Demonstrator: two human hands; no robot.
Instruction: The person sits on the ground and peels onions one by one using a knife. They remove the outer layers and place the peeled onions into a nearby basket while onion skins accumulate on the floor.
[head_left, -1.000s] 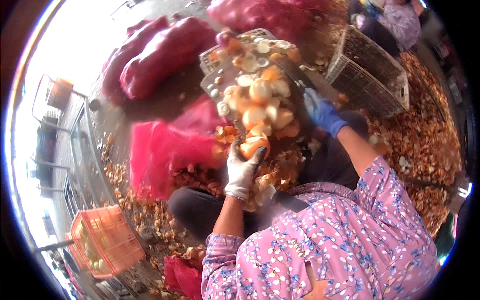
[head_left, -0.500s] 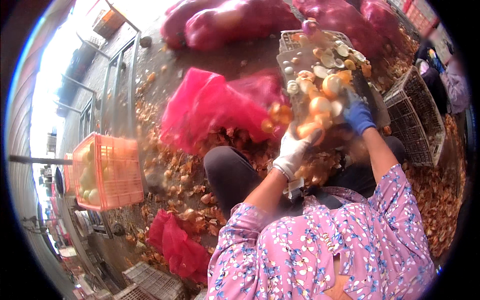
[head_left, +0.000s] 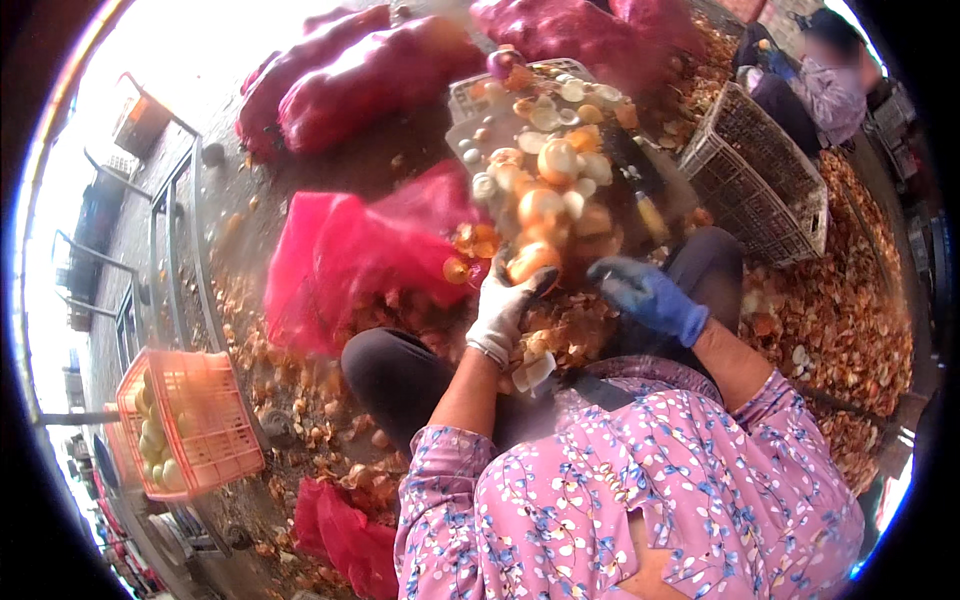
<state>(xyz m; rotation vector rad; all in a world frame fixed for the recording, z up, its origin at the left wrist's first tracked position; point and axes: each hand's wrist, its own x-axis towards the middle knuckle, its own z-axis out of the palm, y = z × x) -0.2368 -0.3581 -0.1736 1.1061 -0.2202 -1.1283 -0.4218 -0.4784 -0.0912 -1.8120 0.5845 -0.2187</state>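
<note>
My left hand (head_left: 512, 300), in a white glove with dark fingertips, grips a peach-orange onion (head_left: 532, 262) at the near end of a board (head_left: 470, 165) heaped with onions and pale trimmings. My right hand (head_left: 640, 293), in a blue glove, is just right of that onion with fingers loosely bent and apart, nothing visible in them. Above it, a knife with a yellow handle (head_left: 651, 216) lies along the board's right side. The board rests on a light plastic crate (head_left: 458, 95). Loose orange peel (head_left: 555, 332) lies below my hands.
Red mesh sacks (head_left: 370, 85) lie at the back, a pink net bag (head_left: 330, 265) to the left. An orange crate of pale onions (head_left: 190, 420) stands lower left, a grey crate (head_left: 750, 175) right. Another person (head_left: 830, 100) sits beyond it. Peel covers much of the floor (head_left: 860, 330).
My right hand has left the knife and come down and left toward the onion in my left hand; the knife's handle now lies uncovered. The view has also shifted with my head.
</note>
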